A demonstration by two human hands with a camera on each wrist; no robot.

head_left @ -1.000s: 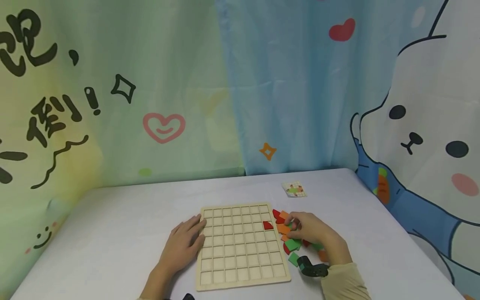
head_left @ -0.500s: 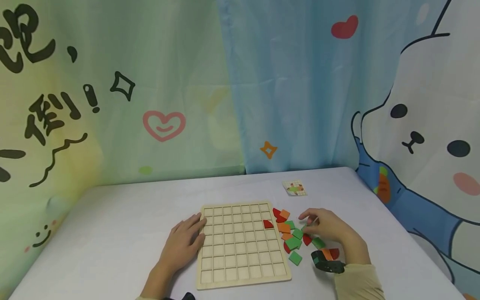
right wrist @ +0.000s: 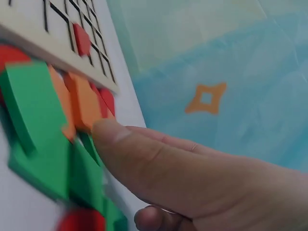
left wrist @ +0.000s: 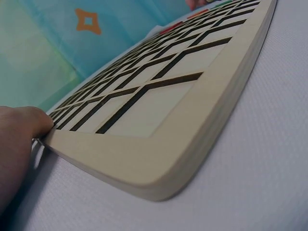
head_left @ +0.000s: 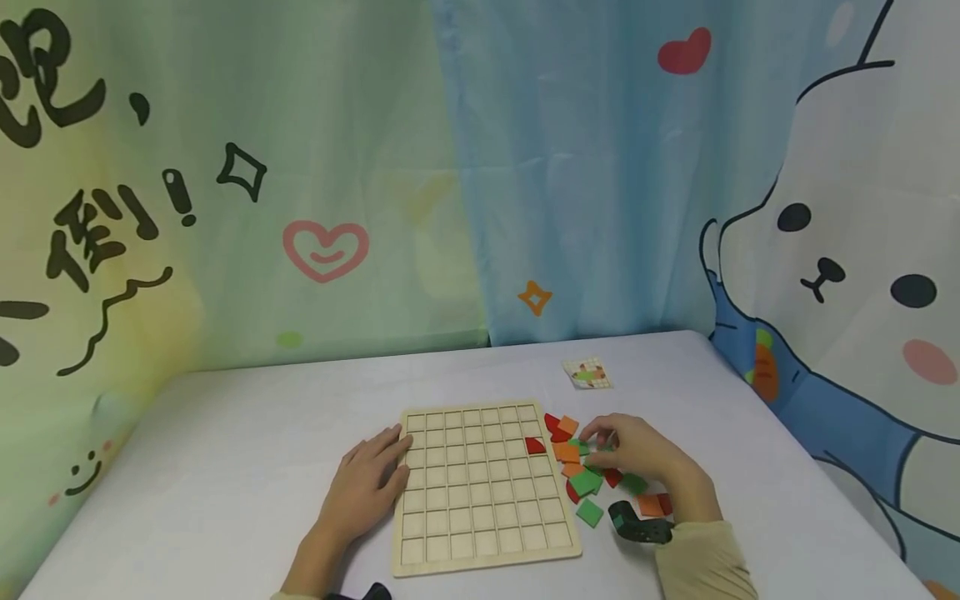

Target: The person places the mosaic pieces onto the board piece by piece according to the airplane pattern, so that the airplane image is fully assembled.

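A pale wooden grid board (head_left: 487, 566) lies on the white table. My left hand (head_left: 365, 485) rests along its left edge with the fingers extended, and the left wrist view has the thumb (left wrist: 24, 127) at the board's edge. One red quarter-round piece (head_left: 535, 446) sits in a cell near the right side. Beside the board is a loose pile of green, orange (head_left: 566, 452) and red pieces. My right hand (head_left: 643, 450) is low over this pile, its thumb and index finger apart. In the right wrist view the thumb overlaps an orange piece (right wrist: 86, 103), close to green pieces (right wrist: 36, 103).
A small card (head_left: 588, 373) with a coloured grid picture lies behind the pile. A green square (head_left: 590, 513) is at the pile's near end. Dark wrist cameras (head_left: 637, 523) are on both arms. A printed curtain (head_left: 360, 167) hangs behind the table.
My right hand first drew back to the right from the pile, then came back left over its green pieces. The left hand and the board have stayed in place.
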